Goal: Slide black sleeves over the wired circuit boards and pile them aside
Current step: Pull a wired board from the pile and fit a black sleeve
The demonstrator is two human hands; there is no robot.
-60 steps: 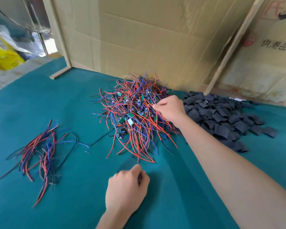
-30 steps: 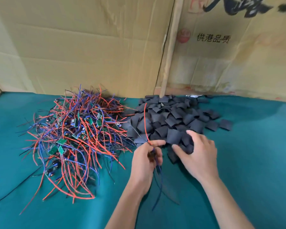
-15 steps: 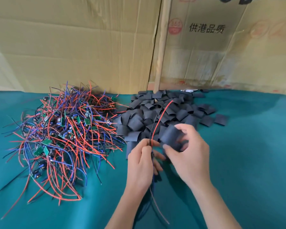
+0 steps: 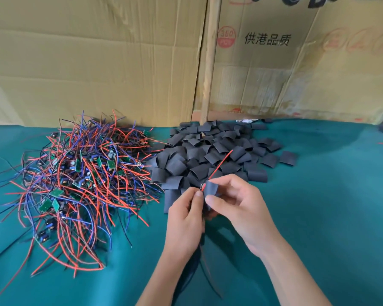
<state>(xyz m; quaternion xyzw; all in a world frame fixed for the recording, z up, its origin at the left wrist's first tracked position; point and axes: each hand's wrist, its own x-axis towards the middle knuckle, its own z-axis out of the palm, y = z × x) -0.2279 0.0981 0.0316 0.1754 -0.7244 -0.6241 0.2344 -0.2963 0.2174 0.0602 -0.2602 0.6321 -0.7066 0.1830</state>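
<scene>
While the cardboard wall fills the whole back of the view, the green-covered bench spreads out beneath it, and the scene has barely shifted from half a second ago. Same framing, same two heaps. On the left lies the big tangle of wired circuit boards, red, blue and black leads splaying toward the near edge. Right beside it, touching at the middle, sits the pile of black sleeves, backed up against the wooden strip in the cardboard.

What's changed is in the hands. The right hand has brought its black sleeve closer in, and its grip is now a pinch of thumb and fingers round that sleeve, right against the left hand. The left hand's grip is clenched on the picked-up board's wires, the board itself hidden behind the fingers. One red wire now pokes up out of the sleeve's far end and slants over the sleeve pile. Dark leads trail down between the wrists onto the cloth.

Open room: bare green cloth to the right of the sleeves and along the near edge, right of the arms.
</scene>
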